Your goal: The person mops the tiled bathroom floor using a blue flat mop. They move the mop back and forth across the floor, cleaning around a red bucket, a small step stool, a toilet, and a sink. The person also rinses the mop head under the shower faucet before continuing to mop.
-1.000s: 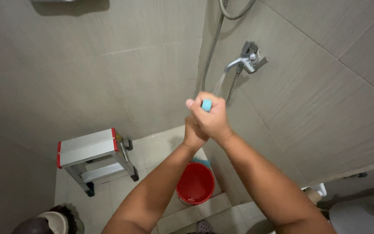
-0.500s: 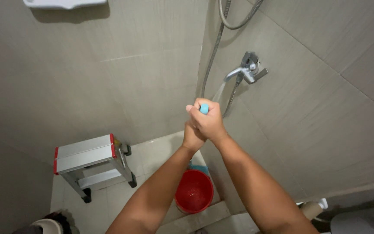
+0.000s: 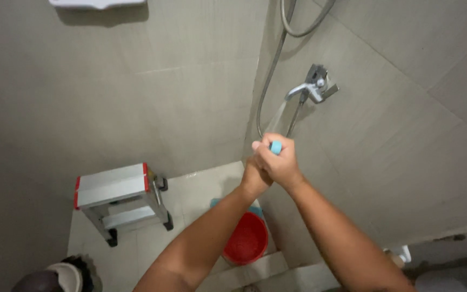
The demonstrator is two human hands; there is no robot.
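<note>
My right hand (image 3: 281, 165) is closed around a small light-blue object (image 3: 275, 147), of which only the end shows above my fingers. My left hand (image 3: 252, 177) presses against the right one from below, mostly hidden behind it. Both hands are held under a stream of water (image 3: 277, 116) that runs from a chrome wall tap (image 3: 313, 86). A red bucket (image 3: 246, 239) stands on the floor straight below my hands, with a teal object (image 3: 217, 203) at its far rim.
A grey shower hose (image 3: 270, 81) hangs down the tiled wall corner. A small metal step stool (image 3: 121, 197) with red end caps stands on the floor at left. A dark round container (image 3: 55, 277) sits at the bottom left. A white fixture (image 3: 98, 3) is mounted up high.
My hands have stayed under the tap with the blue object in them. The view has tilted slightly upward, so the stool and bucket sit lower in the picture.
</note>
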